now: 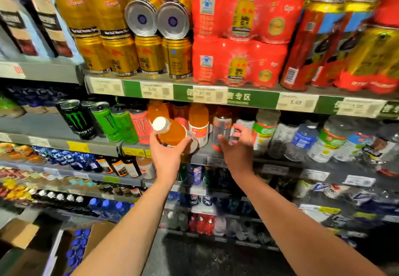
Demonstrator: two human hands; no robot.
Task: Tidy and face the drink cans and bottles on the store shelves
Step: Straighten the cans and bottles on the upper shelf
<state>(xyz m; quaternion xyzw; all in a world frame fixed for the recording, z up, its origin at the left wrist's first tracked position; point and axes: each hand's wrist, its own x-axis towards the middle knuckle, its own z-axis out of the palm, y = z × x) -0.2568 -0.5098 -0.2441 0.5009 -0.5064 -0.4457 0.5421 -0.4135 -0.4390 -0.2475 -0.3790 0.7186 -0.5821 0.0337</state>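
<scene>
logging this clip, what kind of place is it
A shop's drinks aisle, most likely a supermarket: price tags along the shelf edge, stacked gold cans, and rows of bottles; the left hand holds an orange bottle.

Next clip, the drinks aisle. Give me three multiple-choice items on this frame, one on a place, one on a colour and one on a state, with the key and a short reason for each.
1. Where do the two cans lying on their sides rest?
A. On the upright gold cans, top shelf
B. On the floor
C. Among the water bottles

2. What colour is the cap of the held bottle?
A. Blue
B. White
C. Black

3. What is the left hand doing?
A. Hanging idle
B. Pressing a price tag
C. Gripping the orange bottle

Key:
1 A: the two tipped cans lie on the gold cans.
2 B: the cap is white.
3 C: the left hand wraps the orange bottle; the right hand reaches toward a can.
</scene>
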